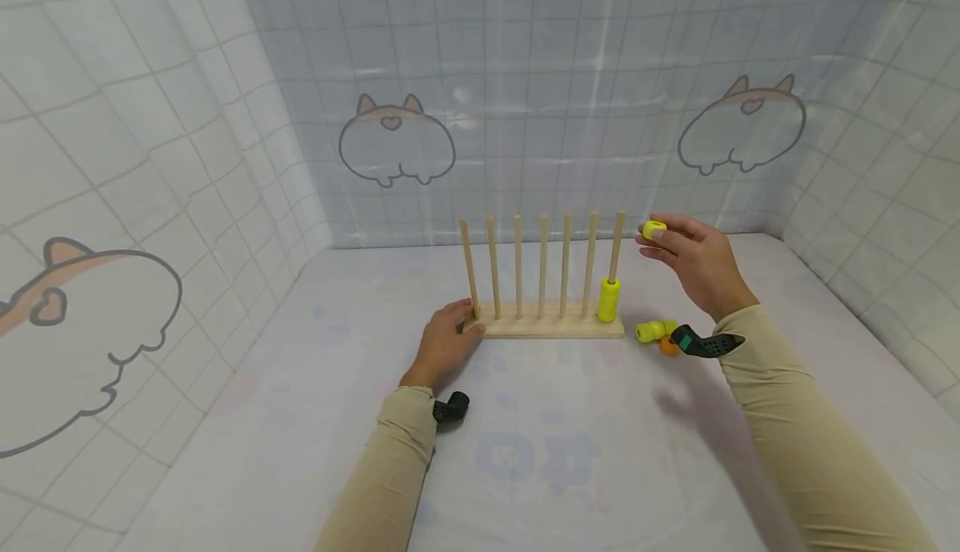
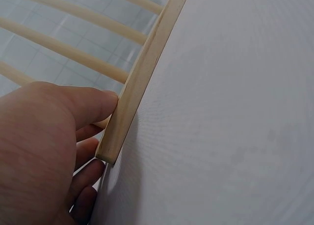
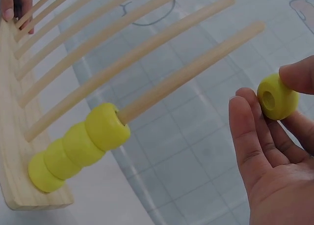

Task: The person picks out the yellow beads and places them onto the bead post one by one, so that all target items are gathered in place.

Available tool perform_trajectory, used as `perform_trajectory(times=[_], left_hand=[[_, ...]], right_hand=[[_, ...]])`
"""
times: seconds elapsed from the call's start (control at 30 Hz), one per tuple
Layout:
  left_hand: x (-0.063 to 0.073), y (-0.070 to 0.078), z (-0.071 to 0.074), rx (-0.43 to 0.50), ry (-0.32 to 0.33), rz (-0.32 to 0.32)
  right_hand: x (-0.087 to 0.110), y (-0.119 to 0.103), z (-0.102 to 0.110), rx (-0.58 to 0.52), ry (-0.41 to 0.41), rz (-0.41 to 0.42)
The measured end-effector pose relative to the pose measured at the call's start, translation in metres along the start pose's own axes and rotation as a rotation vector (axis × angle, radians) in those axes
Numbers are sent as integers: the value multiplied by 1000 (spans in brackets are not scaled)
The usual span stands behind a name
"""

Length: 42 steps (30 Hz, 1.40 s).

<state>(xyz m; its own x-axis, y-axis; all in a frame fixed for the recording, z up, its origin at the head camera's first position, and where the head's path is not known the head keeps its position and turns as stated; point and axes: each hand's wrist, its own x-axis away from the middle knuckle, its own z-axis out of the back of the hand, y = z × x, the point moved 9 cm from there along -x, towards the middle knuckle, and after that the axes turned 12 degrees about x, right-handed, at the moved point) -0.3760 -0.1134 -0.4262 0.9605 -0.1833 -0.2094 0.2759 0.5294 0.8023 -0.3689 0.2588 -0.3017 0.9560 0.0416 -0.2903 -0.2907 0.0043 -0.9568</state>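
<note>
A wooden peg rack (image 1: pixel 542 331) with a row of upright rods stands on the table. My left hand (image 1: pixel 442 343) grips its left end, thumb on the front edge of the base and fingers behind, as the left wrist view shows. Several yellow beads (image 3: pixel 81 146) are stacked on the rightmost rod (image 3: pixel 196 70); the other rods are bare. To the right of that rod's top, my right hand (image 1: pixel 701 268) pinches a yellow bead (image 3: pixel 278 98) between thumb and fingers. The bead's hole faces toward the rod in the right wrist view, with a gap between them.
Loose yellow beads (image 1: pixel 651 332) and an orange bead (image 1: pixel 670 347) lie on the table right of the rack, partly hidden by the right wrist's black band (image 1: pixel 705 342). Tile-patterned cloth walls (image 1: pixel 525 77) with cartoon prints rise at the back and both sides.
</note>
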Motion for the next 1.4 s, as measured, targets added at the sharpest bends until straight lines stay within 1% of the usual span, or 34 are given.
perform_trajectory(times=[0.2, 0.53, 0.8, 0.93, 1.1, 1.4], left_hand=[[0, 0, 0, 3, 1, -9], [0, -1, -1, 3, 2, 5], [0, -1, -2, -4, -2, 5], [-1, -2, -1, -10, 2, 0], [-1, -2, -1, -1, 5, -11], [-1, 0, -1, -4, 5, -15]], right_hand=[[-3, -5, -3, -4, -12, 9], [-5, -12, -8, 20, -20, 19], [-8, -18, -11, 8, -16, 16], [-9, -20, -14, -7, -24, 16], [-10, -23, -16, 3, -29, 18], [-15, -33, -21, -6, -52, 77]])
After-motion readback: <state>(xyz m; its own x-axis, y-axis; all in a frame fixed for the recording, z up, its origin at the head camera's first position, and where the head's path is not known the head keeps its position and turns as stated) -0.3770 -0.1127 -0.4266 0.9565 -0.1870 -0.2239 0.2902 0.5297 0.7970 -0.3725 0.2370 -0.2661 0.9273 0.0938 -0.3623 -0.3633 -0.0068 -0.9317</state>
